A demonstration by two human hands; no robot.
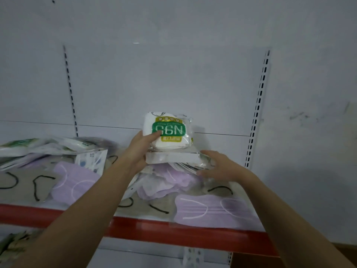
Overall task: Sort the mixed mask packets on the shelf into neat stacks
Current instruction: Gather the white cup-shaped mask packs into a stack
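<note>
N99 packet (168,132) in my left hand (139,149): glossy clear plastic
Lilac masks (212,211): soft matt cloth
Shelf edge (173,231): smooth red

Light: dim, cool, even.
Shadow: soft, on the wall (289,180) at right.
Focus: blurred throughout.
Edges: wide-angle bending.

Two hands (139,149), one green-label N99 packet (168,132) on top, at least three purple mask packets (214,211), other packets too blurred to count
</note>
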